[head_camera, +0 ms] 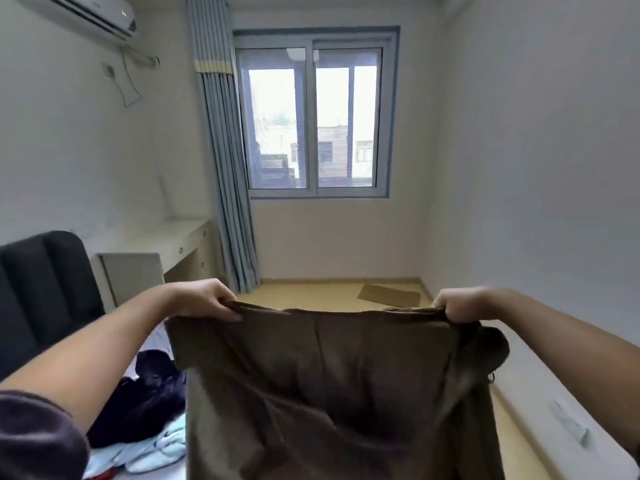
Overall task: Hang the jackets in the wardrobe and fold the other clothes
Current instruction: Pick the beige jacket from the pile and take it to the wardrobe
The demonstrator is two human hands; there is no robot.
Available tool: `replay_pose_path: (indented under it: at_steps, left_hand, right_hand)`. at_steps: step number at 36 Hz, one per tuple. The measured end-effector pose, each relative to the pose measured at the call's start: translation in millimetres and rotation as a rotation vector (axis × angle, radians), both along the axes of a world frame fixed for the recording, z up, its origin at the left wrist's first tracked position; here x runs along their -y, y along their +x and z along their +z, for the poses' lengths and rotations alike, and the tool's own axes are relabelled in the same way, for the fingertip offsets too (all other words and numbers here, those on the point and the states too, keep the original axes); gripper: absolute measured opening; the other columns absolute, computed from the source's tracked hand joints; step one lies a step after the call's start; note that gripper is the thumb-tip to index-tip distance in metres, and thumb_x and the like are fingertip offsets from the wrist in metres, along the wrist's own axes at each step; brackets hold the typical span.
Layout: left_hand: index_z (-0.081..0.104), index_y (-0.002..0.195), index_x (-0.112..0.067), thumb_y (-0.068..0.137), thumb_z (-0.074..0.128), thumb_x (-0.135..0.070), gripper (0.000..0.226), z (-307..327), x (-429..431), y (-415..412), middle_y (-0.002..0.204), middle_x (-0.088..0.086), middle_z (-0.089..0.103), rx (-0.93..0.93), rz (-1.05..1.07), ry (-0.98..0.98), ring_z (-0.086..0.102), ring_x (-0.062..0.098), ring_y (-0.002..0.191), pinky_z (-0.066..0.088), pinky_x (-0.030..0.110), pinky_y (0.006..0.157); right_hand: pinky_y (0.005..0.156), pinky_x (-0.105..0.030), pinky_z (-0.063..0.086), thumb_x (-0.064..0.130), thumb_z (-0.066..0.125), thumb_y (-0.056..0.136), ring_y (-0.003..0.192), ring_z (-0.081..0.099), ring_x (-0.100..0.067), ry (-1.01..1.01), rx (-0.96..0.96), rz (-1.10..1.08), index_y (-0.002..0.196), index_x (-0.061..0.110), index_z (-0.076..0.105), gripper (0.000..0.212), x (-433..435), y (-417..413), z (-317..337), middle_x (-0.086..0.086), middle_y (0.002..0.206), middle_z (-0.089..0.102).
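Note:
A brown garment [329, 386] hangs spread out in the air in front of me, reaching down past the bottom of the view. My left hand [204, 299] grips its top left corner with curled fingers. My right hand [464, 304] grips the top right corner the same way. The top edge is stretched nearly level between the two hands. A dark navy garment [145, 400] and a pale blue garment [156, 448] lie crumpled on the bed at lower left, partly hidden by the brown cloth.
A dark headboard [45, 289] stands at left, with a white desk [162, 244] behind it. A blue curtain [225, 161] hangs beside the window [315, 119]. A piece of cardboard [388, 295] lies on the wooden floor. A white wardrobe door with a handle [571, 427] runs along the right.

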State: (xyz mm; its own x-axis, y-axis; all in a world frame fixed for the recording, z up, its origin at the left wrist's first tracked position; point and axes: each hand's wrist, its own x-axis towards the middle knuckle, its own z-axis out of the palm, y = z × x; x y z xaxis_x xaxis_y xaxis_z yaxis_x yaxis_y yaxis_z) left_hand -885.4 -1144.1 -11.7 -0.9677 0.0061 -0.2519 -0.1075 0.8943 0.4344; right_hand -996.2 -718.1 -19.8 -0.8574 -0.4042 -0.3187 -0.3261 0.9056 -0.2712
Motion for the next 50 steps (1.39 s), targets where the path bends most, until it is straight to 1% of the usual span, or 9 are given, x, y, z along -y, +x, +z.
replay_pose_path:
  at_steps: [4, 9, 12, 20, 28, 33, 38, 45, 50]
  left_hand:
    - [0.066, 0.068, -0.022, 0.088, 0.068, -0.023, 0.020, 16.4, -0.9, 5.9, 0.060, -0.012, 0.059, -0.237, 0.021, 0.034, 0.053, 0.001, 0.059, 0.043, 0.015, 0.059]
    - [0.063, 0.070, -0.021, 0.090, 0.054, -0.024, 0.022, 0.5, -15.0, 7.8, 0.080, -0.003, 0.064, -0.162, -0.043, -0.458, 0.057, 0.016, 0.073, 0.044, 0.028, 0.069]
    - [0.063, 0.083, -0.025, 0.095, 0.049, -0.022, 0.018, 3.2, -10.5, 8.3, 0.088, -0.001, 0.066, -0.483, -0.022, -0.477, 0.062, 0.022, 0.086, 0.041, 0.030, 0.069]
    - [0.063, 0.100, -0.027, 0.093, 0.043, -0.017, 0.023, 14.6, -9.8, 12.8, 0.105, -0.005, 0.053, -0.566, -0.021, -0.917, 0.059, 0.014, 0.093, 0.039, 0.026, 0.064]
    - [0.074, 0.101, -0.024, 0.083, 0.051, 0.002, 0.039, 41.8, -80.4, 10.0, 0.096, 0.000, 0.073, -0.926, -0.186, -0.352, 0.066, 0.018, 0.084, 0.046, 0.023, 0.074]
    - [0.073, 0.090, -0.019, 0.084, 0.051, 0.014, 0.039, 68.9, -100.3, 23.6, 0.084, -0.004, 0.069, -0.996, -0.324, 0.028, 0.063, 0.000, 0.072, 0.050, 0.011, 0.072]
    - [0.070, 0.075, -0.022, 0.071, 0.048, 0.016, 0.044, 76.9, -116.2, 33.8, 0.085, 0.002, 0.069, -1.035, -0.403, 0.141, 0.066, 0.015, 0.080, 0.054, 0.027, 0.073]
    - [0.057, 0.089, -0.020, 0.092, 0.058, -0.014, 0.006, 57.8, -103.7, 51.0, 0.075, -0.007, 0.057, -1.278, 0.076, 0.092, 0.054, 0.002, 0.062, 0.048, 0.026, 0.060]
    - [0.056, 0.093, -0.028, 0.077, 0.053, -0.070, 0.045, 41.5, -137.0, 64.3, 0.081, -0.008, 0.063, -0.710, 0.126, -0.058, 0.062, 0.013, 0.076, 0.053, 0.033, 0.069]
  right_hand:
    - [0.058, -0.025, 0.042, -0.015, 0.034, 0.073, 0.065, 0.055, -0.013, -0.355, -0.217, -0.080, 0.062, 0.018, 0.063, 0.046, -7.4, -15.8, 6.6, 0.002, 0.064, 0.060]
    - [0.064, -0.024, 0.035, -0.010, 0.041, 0.074, 0.077, 0.050, -0.017, -0.032, -0.246, 0.030, 0.055, 0.025, 0.047, 0.041, 8.1, -11.1, -1.3, 0.008, 0.068, 0.052]
    - [0.064, -0.030, 0.040, -0.014, 0.042, 0.069, 0.080, 0.056, -0.024, -0.265, -0.438, 0.020, 0.058, 0.016, 0.055, 0.035, 4.2, -20.7, 6.8, -0.004, 0.071, 0.061]
    - [0.061, -0.021, 0.035, 0.005, 0.037, 0.061, 0.076, 0.051, -0.017, -0.346, -0.345, 0.202, 0.051, 0.027, 0.044, 0.025, 37.7, 6.6, 10.3, 0.012, 0.060, 0.051]
    - [0.070, -0.017, 0.049, 0.016, 0.050, 0.082, 0.070, 0.057, -0.010, -0.655, -0.309, 0.503, 0.097, 0.028, 0.064, 0.024, 94.9, 59.0, 45.2, 0.003, 0.075, 0.062]
    - [0.074, -0.027, 0.057, 0.009, 0.066, 0.086, 0.074, 0.065, -0.017, -0.730, -0.184, 0.492, 0.149, 0.035, 0.017, 0.083, 112.9, 65.6, 62.0, -0.008, 0.083, 0.069]
    - [0.079, -0.020, 0.051, 0.006, 0.069, 0.082, 0.084, 0.062, -0.005, -0.701, -0.095, 0.488, 0.105, 0.024, 0.063, 0.029, 132.8, 73.9, 72.3, 0.009, 0.091, 0.066]
    - [0.052, -0.023, 0.050, 0.006, 0.068, 0.081, 0.064, 0.060, -0.014, -0.976, -0.075, 0.015, 0.082, 0.011, 0.065, 0.006, 148.7, 72.2, 67.5, -0.004, 0.071, 0.062]
    - [0.077, -0.038, 0.058, 0.005, 0.067, 0.082, 0.080, 0.066, -0.025, -1.229, 0.039, -0.148, 0.084, 0.009, 0.064, 0.006, 160.9, 78.4, 69.3, -0.012, 0.083, 0.066]
